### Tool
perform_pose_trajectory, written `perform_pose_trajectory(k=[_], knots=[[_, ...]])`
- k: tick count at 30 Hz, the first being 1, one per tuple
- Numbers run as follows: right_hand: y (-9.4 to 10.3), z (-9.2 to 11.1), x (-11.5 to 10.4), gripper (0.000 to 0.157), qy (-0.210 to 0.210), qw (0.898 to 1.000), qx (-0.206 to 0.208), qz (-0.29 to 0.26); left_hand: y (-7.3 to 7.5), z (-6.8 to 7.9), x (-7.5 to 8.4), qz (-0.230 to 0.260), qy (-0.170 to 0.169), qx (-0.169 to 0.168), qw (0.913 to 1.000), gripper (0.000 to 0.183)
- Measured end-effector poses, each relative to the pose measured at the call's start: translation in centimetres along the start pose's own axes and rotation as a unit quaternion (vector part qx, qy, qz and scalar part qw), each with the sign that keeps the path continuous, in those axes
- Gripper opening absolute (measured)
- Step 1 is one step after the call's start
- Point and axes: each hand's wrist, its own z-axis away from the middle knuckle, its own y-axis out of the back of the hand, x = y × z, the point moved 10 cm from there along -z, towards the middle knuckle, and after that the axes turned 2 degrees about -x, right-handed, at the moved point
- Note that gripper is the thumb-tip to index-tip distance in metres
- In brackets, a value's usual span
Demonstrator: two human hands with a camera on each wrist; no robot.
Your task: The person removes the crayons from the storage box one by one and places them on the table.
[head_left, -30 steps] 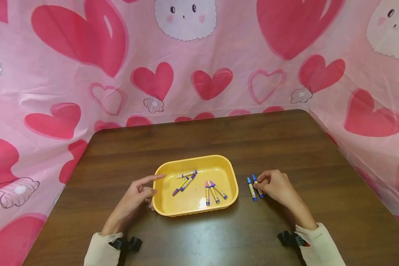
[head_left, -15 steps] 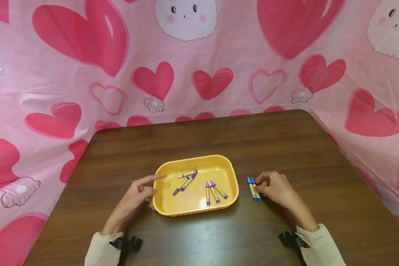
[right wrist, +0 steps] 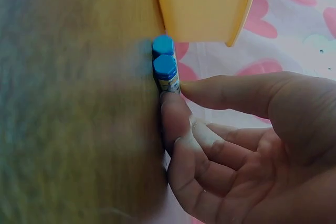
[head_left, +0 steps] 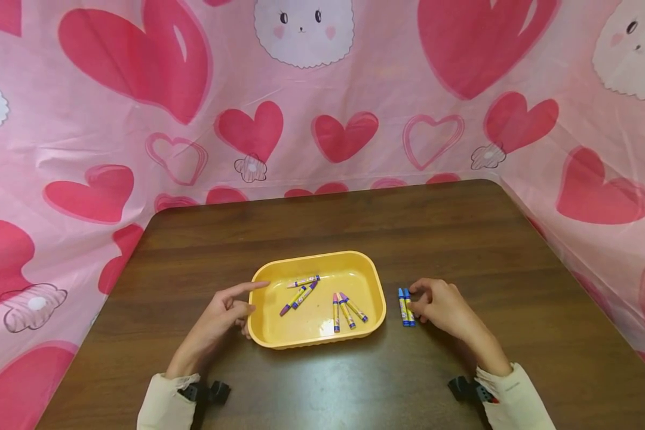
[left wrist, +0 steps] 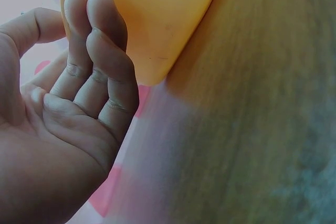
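Observation:
A yellow tray point(head_left: 301, 340) stands mid-table, and my left hand point(head_left: 223, 313) is at its left wall. The index finger reaches over the rim, the thumb is at the rim and the other fingers bend along the outside. Right of the tray, two blue crayons lie side by side, tips away from me: a lighter one point(head_left: 403, 307) and a darker one point(head_left: 409, 301). My right hand point(head_left: 443, 307) pinches the darker, nearer crayon between thumb and index finger, as the right wrist view point(right wrist: 169, 81) of that crayon shows. Its other fingers curl loosely.
Inside the tray lie a pink crayon point(head_left: 336, 313), an orange-yellow one point(head_left: 346, 312), a light purple one point(head_left: 355, 307) and several others toward the left. A brown wooden table point(head_left: 322, 388) is backed by a pink heart-patterned cloth point(head_left: 301, 143).
The right hand has slid the darker blue crayon left, against the lighter one, and both crayons have straightened and shifted slightly left. The left hand and tray have stayed put.

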Motion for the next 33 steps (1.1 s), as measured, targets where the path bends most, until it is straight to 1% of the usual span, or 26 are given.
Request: perform_pose_trajectory(k=[4,9,15,21,24,27,30,33], knots=[[0.0,-0.1,-0.1,0.034,0.003,1.000,0.002,-0.002,0.1,0.0,-0.1,-0.003,0.002,0.004,1.0000,0.046],[-0.1,-0.1,-0.3,0.037,0.002,1.000,0.000,-0.005,0.3,0.1,-0.3,-0.016,0.015,0.016,0.9996,0.045],[0.0,0.0,-0.4,0.038,0.005,1.000,0.003,-0.009,0.3,0.1,-0.3,-0.025,0.028,0.024,0.9990,0.044],[0.3,0.0,-0.4,0.038,0.009,1.000,0.012,-0.001,0.4,0.0,-0.2,-0.036,0.041,0.033,0.9980,0.043],[0.6,0.1,-0.7,0.035,0.017,0.999,0.029,-0.001,0.4,0.0,-0.2,-0.034,0.048,0.036,0.9976,0.043],[1.1,0.3,-1.4,0.028,0.035,0.997,0.069,0.000,0.4,-0.1,-0.4,-0.027,0.055,0.037,0.9975,0.043],[1.8,0.8,-3.1,0.023,0.069,0.990,0.122,0.017,0.2,-0.1,-0.3,-0.017,0.045,0.029,0.9984,0.044],[2.2,1.2,-5.8,0.018,0.116,0.979,0.160,0.043,0.3,0.1,0.0,-0.016,0.033,0.027,0.9990,0.045]])
